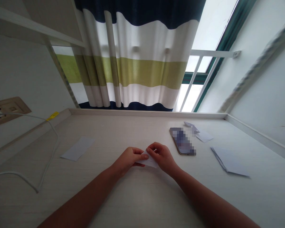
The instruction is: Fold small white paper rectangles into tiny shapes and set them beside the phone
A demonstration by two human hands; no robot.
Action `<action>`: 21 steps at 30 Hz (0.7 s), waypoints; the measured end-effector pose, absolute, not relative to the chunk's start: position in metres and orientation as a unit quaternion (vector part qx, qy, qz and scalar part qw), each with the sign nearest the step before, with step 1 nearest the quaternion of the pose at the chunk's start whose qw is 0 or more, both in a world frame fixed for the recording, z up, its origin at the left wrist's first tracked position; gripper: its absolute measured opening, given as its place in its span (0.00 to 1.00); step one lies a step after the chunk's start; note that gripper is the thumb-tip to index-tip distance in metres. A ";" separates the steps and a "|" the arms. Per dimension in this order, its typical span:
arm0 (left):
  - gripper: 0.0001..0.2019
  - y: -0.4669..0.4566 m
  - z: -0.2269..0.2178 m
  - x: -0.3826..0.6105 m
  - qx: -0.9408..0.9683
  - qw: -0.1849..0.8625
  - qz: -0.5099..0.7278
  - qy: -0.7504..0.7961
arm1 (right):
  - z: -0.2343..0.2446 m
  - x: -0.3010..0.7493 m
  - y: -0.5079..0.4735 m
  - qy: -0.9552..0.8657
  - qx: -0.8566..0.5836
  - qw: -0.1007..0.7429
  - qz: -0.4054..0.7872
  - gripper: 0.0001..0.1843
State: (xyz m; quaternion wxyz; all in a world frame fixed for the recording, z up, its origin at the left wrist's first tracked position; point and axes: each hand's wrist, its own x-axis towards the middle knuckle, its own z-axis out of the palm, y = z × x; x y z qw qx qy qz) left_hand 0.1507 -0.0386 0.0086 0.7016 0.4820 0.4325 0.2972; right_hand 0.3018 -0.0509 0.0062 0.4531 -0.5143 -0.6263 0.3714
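Overall, a striped curtain (133, 63) hangs beside the window (192, 98) above a pale wood-grain desk (142, 196); the yellow cable tag (52, 116) at left is unreadable. At lower center, the left hand (129, 160) and right hand (161, 156) pinch a folded white paper (148, 161).

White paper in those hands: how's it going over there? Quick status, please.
Left hand and right hand both pinching. Folded white paper held between them. Phone lying to the right, not touching the hands.
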 end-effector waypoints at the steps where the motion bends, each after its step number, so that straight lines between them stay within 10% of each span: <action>1: 0.10 -0.039 0.009 0.151 0.482 0.704 0.296 0.430 | 0.006 0.302 -0.051 -0.632 -0.515 0.454 0.360 0.07; 21: 0.13 -0.040 0.018 0.153 0.540 0.677 0.310 0.393 | 0.003 0.305 -0.048 -0.602 -0.515 0.467 0.392 0.09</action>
